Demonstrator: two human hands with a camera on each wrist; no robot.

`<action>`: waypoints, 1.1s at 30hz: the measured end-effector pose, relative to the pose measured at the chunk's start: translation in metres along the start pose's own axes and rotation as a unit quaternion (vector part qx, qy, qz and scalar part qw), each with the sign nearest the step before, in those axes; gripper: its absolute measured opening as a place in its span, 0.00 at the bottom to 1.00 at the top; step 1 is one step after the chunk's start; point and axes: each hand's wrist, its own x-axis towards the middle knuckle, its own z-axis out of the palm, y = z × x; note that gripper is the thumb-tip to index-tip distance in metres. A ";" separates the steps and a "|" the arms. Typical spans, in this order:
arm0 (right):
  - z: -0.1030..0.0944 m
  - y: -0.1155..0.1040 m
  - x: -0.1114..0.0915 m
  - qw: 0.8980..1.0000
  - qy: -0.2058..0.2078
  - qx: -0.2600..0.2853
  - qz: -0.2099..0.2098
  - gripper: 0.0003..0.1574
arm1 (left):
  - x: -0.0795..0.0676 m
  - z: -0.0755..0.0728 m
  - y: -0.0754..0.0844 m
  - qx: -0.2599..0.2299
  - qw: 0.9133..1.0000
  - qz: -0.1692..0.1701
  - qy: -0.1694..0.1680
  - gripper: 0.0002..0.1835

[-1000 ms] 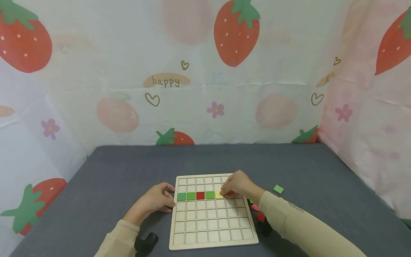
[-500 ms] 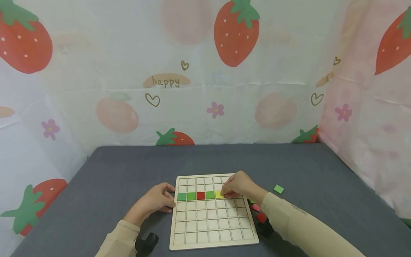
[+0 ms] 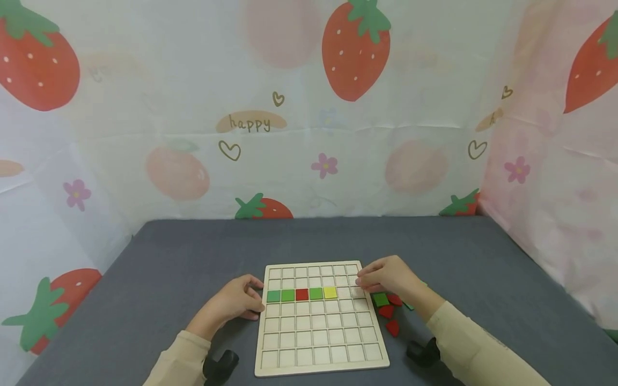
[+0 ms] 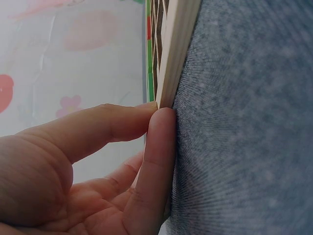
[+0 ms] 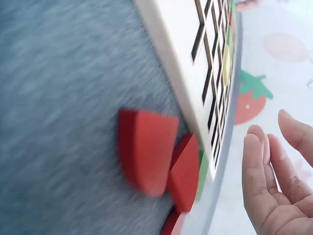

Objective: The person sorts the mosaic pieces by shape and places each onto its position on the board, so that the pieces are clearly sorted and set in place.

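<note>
A square wooden grid board (image 3: 316, 370) lies flat on the cloth. One of its rows carries five square tiles from the left: green, green, a red tile (image 3: 301, 294), green, and a yellow tile (image 3: 330, 292). My left hand (image 3: 236, 297) pinches the board's left edge between thumb and index finger, as the left wrist view shows the fingertips (image 4: 161, 122) there. Over the board's right edge hovers my right hand (image 3: 386, 276), its fingers loosely bent with nothing between them. Several red pieces (image 5: 151, 152) and a green tile (image 3: 381, 299) lie beside the board, below that hand.
Dark grey cloth (image 3: 193, 252) covers the table. A strawberry-print curtain (image 3: 357, 134) stands behind and along both sides. Black straps, the left one (image 3: 221, 366) and the right one (image 3: 423, 353), sit at the wrists.
My right hand has let go of the yellow tile in the row and moved right to the board's edge, uncovering loose pieces there. The left hand has stayed in place.
</note>
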 end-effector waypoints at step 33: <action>-0.042 0.035 -0.009 0.999 -0.035 0.019 -0.030 0.26 | -0.001 0.000 0.000 -0.003 1.000 -0.004 0.006 0.23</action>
